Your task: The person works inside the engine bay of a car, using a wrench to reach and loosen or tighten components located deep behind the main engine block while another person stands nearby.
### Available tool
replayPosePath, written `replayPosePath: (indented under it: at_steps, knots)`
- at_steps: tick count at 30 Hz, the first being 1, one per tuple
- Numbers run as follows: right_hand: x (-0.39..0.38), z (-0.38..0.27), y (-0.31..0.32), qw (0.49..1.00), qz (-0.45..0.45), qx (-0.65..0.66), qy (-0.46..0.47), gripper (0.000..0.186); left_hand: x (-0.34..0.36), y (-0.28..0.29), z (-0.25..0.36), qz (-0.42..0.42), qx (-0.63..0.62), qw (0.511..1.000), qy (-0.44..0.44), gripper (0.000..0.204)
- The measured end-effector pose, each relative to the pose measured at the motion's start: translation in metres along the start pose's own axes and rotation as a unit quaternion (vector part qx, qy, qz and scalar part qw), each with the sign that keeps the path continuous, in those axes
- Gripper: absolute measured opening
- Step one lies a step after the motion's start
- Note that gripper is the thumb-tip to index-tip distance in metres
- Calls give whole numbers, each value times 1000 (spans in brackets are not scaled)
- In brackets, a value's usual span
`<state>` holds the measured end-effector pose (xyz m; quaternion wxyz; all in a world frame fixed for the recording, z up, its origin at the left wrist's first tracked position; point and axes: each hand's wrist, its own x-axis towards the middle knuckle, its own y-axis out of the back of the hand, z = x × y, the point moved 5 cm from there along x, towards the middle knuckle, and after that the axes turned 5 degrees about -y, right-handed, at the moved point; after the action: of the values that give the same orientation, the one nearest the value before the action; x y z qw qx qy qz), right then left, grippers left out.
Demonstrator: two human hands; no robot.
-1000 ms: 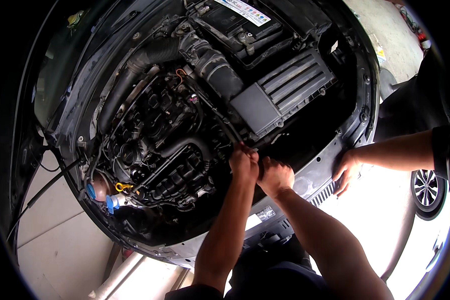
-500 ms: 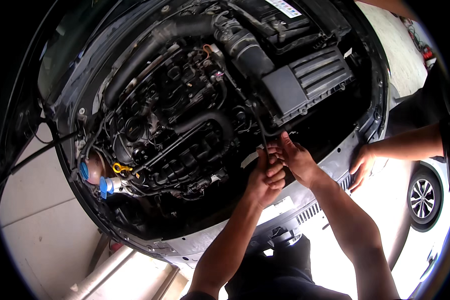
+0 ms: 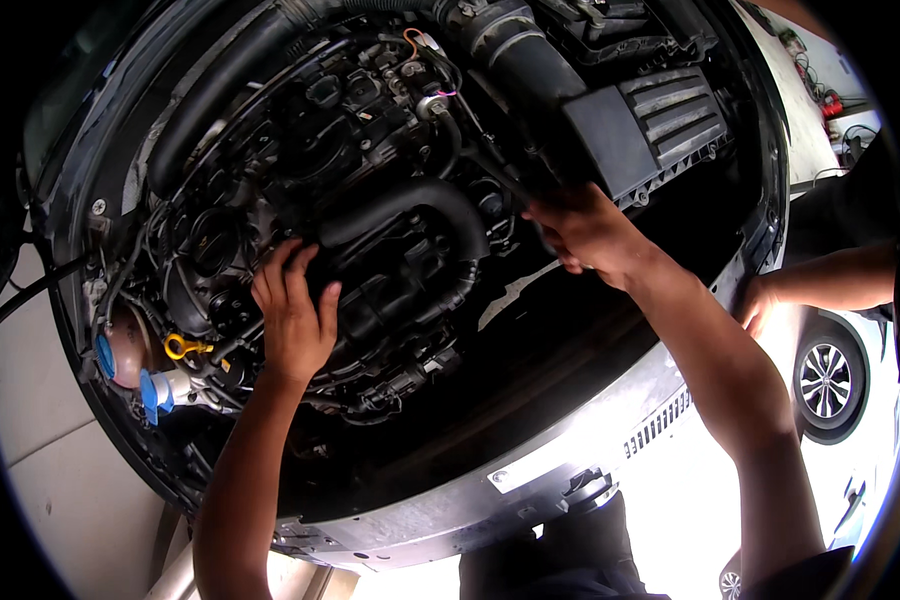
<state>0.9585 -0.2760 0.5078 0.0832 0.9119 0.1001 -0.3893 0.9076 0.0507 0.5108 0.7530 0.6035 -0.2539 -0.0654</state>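
Observation:
My left hand (image 3: 296, 325) reaches over the engine (image 3: 360, 240) with its fingers apart and holds nothing. Its fingertips are beside the near end of a thick, curved black hose (image 3: 410, 200); whether they touch the engine I cannot tell. Over at the right, my right hand (image 3: 595, 238) is closed, its fingers curled around a thin black hose (image 3: 500, 178) that runs up toward the engine top. That hand is just below the black air filter box (image 3: 620, 140), and its palm side is hidden.
A co-worker's hand (image 3: 758, 303) rests near the right end of the car's front panel (image 3: 530, 460). A yellow dipstick handle (image 3: 182, 347), a blue-capped reservoir (image 3: 128, 350) and a blue filler cap (image 3: 155, 395) stand at left. Another car's wheel (image 3: 828, 382) shows at right.
My left hand has let go beside the right hand and moved left over the engine, its fingers spreading. My right hand has moved up toward the filter box. The view has shifted too.

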Motion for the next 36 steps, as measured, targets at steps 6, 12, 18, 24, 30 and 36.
replayPosePath:
  at_steps: [6, 12, 18, 24, 30, 36]
  knots:
    - [71, -20, -16, 990, 77, -115, -15, 37, 2, -18, -5, 7, -87, 995, 45, 47]
    - [86, -14, -33, 986, 75, -119, 85, 24, -2, -17, -10, 23, -110, 993, 21, 40]
    - [105, -15, -49, 961, 150, -221, 73, 33, 1, -16, -8, 24, -120, 992, 17, 37]
    - [105, -13, -50, 972, 185, -135, 47, 28, 4, -12, -9, 34, -114, 993, 2, 33]
    - [99, -24, -51, 996, 59, 61, -33, 28, 0, -14, -13, 3, -141, 990, 11, 27]
    - [93, -26, -53, 983, 127, 84, -101, 59, -1, -15, -11, -40, -205, 978, -21, 31]
